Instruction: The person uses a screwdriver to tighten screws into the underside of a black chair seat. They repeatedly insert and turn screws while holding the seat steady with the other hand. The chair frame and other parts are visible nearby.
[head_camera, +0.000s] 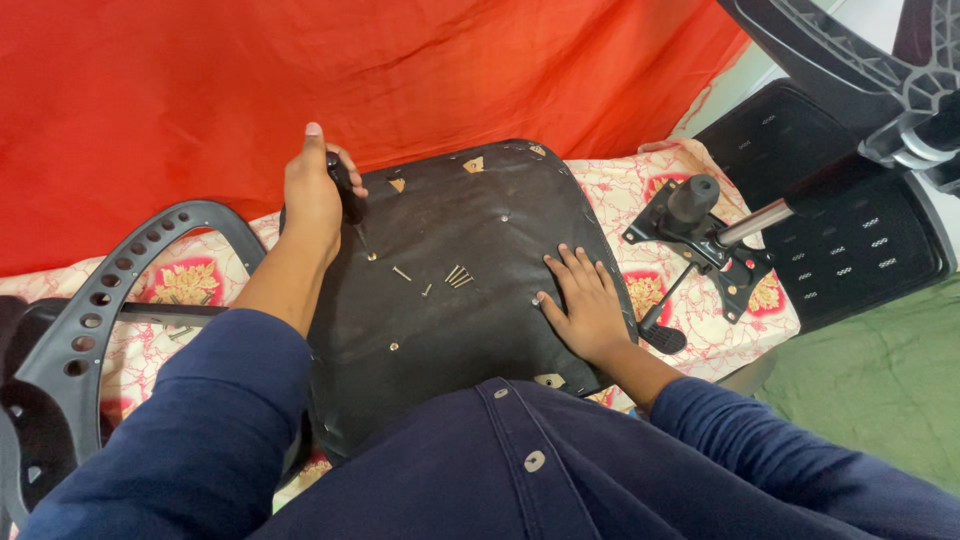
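The left hand has a closed grip on a screwdriver, held near upright with its tip on a screw in the seat base, an upturned black panel lying on a patterned cloth. The right hand lies flat and open on the panel's right side, holding nothing. Loose screws lie on the panel between the hands. Judging from the tilt, the tip could slip off the head and gouge the panel if the shaft leans. The loose screws could roll off if the panel rocks. A tilt mechanism sits to the right.
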